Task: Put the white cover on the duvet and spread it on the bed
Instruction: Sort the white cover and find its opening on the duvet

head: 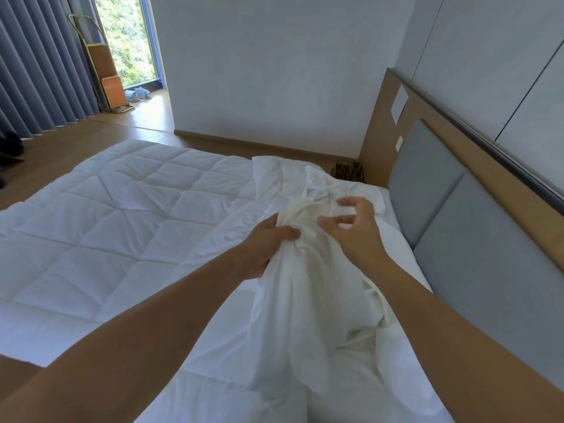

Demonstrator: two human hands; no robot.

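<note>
Here, bunching a crumpled white fabric duvet cover [300,288] over the right half of the bed, near the head end. Left hand [265,245] clenching a gathered fold of that cover, thumb pressing across the top of the wad, fingers wrapping beneath it. Right hand [355,222] hovering just above the cover's upper folds, fingers spread and curled, thumb and index tip reaching toward the cloth but gripping nothing; slightly blurred. Lying flat beneath and to the left, a white quilted duvet with diamond-shaped stitching [100,215], covering most of the mattress and partly overlapped by the cover along its right edge. Standing along the right side, a grey padded headboard in rectangular panels [476,245], backing onto a tan wooden wall panel [384,123]. Showing beyond the bed, light brown wooden floor [146,117], grey pleated curtains [39,65] at far left, and a folded wooden-framed chair [105,83] leaning beside a bright window [125,38].
</note>
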